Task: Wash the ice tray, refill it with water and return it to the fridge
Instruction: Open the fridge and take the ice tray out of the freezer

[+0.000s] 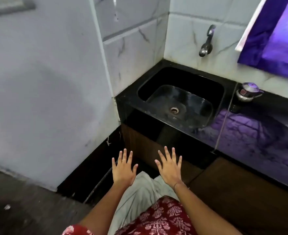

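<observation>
standing well to the left of the sink (178,77) is a plain grey wall (38,73). below it, also left of the sink, is a dark floor (21,209). nearer the sink, low down in front of it, the left hand (123,169) is held out flat with its back up. its fingers are straight and spread apart, and it holds nothing. a thin ring (123,160) sits on one finger. higher up, white tiles (131,48) with grey lines stand just left of the sink and behind it. the right hand (170,167) is also in front of the sink, near the left hand but not touching it. its fingers are spread wide too, and it holds nothing. a thin band (175,184) goes round its wrist. both hands are in front of the brown cupboard (139,141) under the sink; i cannot tell if they touch it. below the hands are pale trousers (139,192) and a red dress (165,217) with flowers.

the sink is black and sits in the corner of a shiny black counter (250,133). a round metal drain (174,110) is in its bottom. a silver tap (206,43) sticks out of the wall behind the sink. a shiny metal pot top (248,92) stands on the counter just right of the sink. up high, right of the sink, is something purple (278,34) with a white edge. where the ice tray is, i cannot tell.
</observation>
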The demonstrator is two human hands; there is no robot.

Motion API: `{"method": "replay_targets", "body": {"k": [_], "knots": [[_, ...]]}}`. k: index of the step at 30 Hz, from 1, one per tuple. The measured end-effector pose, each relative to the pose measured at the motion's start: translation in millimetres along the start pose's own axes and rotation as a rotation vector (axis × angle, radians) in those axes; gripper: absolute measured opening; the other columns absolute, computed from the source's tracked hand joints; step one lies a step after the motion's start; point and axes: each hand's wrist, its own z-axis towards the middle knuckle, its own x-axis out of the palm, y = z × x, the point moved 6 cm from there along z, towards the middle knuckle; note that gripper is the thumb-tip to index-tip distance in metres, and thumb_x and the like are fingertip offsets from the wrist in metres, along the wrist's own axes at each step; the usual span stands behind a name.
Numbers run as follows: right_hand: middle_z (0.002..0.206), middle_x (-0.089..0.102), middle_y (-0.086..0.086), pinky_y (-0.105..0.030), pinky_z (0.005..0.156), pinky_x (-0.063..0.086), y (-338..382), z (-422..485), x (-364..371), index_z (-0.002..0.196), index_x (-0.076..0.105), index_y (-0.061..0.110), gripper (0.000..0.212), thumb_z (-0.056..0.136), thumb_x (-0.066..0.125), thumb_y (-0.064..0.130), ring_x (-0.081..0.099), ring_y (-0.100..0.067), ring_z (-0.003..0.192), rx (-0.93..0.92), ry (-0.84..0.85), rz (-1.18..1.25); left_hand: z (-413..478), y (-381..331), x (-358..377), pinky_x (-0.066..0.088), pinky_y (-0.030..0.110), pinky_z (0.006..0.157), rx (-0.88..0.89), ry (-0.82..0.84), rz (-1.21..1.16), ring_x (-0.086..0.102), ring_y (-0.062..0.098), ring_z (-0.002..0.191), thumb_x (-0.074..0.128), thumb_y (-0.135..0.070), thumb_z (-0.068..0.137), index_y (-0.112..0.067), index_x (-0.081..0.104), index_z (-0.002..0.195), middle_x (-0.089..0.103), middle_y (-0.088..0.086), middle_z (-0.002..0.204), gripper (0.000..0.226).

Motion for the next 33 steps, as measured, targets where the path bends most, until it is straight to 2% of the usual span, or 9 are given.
{"method": "replay_targets", "body": {"k": [4, 9, 10, 13, 14, 17, 24, 33], "knots": [[0.159, -0.004, 0.007, -0.054, 0.113, -0.006, 12.2, 4.3, 5.6, 0.149, 0.015, 0.033, 0.119, 0.052, -0.044, 0.071, -0.018, -0.023, 0.144, -0.096, 0.064, -0.055, -12.9, 25.7, -0.2, -0.001, 0.048, 0.117, -0.109, -0.015, -0.004, -0.011, 0.021, 0.146, 0.016, -0.053, 0.098, -0.025, -0.004, 0.151, -0.01, 0.002, 0.159, 0.063], [0.159, -0.004, 0.008, -0.055, 0.113, -0.007, 34.5, 17.0, 23.9, 0.149, 0.014, 0.034, 0.122, 0.048, -0.042, 0.074, -0.018, -0.023, 0.144, -0.322, 0.227, -0.165, -35.5, 56.5, 12.6, 0.001, 0.049, 0.118, -0.303, 0.018, -0.089, -0.008, 0.021, 0.147, 0.018, -0.053, 0.098, -0.024, -0.001, 0.151, -0.006, 0.003, 0.159, 0.063], [0.159, -0.004, 0.008, -0.055, 0.113, -0.007, 39.5, 20.6, 26.5, 0.149, 0.014, 0.034, 0.118, 0.052, -0.037, 0.076, -0.017, -0.023, 0.144, -0.367, 0.263, -0.171, -41.4, 61.8, 15.2, 0.001, 0.049, 0.118, -0.352, 0.027, -0.112, -0.008, 0.021, 0.147, 0.018, -0.053, 0.098, -0.024, -0.001, 0.151, -0.006, 0.003, 0.159, 0.063], [0.159, -0.002, 0.008, -0.054, 0.114, -0.007, 55.4, 22.8, 34.1, 0.148, 0.017, 0.034, 0.084, 0.077, -0.008, 0.071, -0.017, -0.022, 0.145, -0.483, 0.387, -0.181, -64.1, 71.9, 24.2, 0.001, 0.049, 0.117, -0.494, 0.064, -0.16, -0.007, 0.021, 0.147, 0.018, -0.053, 0.098, -0.024, 0.001, 0.151, -0.005, 0.002, 0.16, 0.063], [0.159, -0.002, 0.008, -0.054, 0.114, -0.007, 59.8, 23.3, 36.6, 0.148, 0.017, 0.034, 0.08, 0.08, -0.003, 0.069, -0.016, -0.021, 0.145, -0.515, 0.417, -0.192, -71.2, 73.9, 26.9, 0.001, 0.049, 0.118, -0.537, 0.074, -0.174, -0.006, 0.021, 0.147, 0.017, -0.053, 0.098, -0.025, 0.001, 0.151, -0.004, 0.002, 0.16, 0.063], [0.159, 0.0, 0.009, -0.053, 0.114, -0.006, 76.3, 25.4, 45.2, 0.148, 0.019, 0.034, 0.08, 0.079, -0.003, 0.069, -0.014, -0.021, 0.145, -0.631, 0.492, -0.241, -97.4, 79.1, 38.5, 0.003, 0.048, 0.118, -0.701, 0.095, -0.278, -0.004, 0.021, 0.147, 0.018, -0.052, 0.098, -0.024, 0.003, 0.152, -0.002, 0.002, 0.16, 0.062], [0.159, 0.004, 0.009, -0.054, 0.114, -0.005, 116.5, 14.9, 74.8, 0.147, 0.024, 0.034, 0.055, 0.097, 0.021, 0.055, -0.011, -0.021, 0.146, -0.852, 0.638, -0.333, -176.6, 73.6, 69.9, 0.008, 0.048, 0.117, -1.086, 0.05, -0.488, -0.001, 0.02, 0.147, 0.02, -0.054, 0.097, -0.026, 0.004, 0.151, -0.001, 0.001, 0.16, 0.064], [0.159, 0.005, 0.009, -0.055, 0.114, -0.004, 167.7, -81.2, 112.4, 0.147, 0.026, 0.033, 0.053, 0.098, 0.021, 0.053, -0.009, -0.021, 0.146, -1.248, 0.784, -0.471, -305.7, 32.3, 116.6, 0.006, 0.048, 0.117, -1.572, -0.005, -0.653, 0.002, 0.02, 0.147, 0.022, -0.053, 0.097, -0.027, 0.007, 0.151, 0.002, 0.001, 0.16, 0.062]]}}
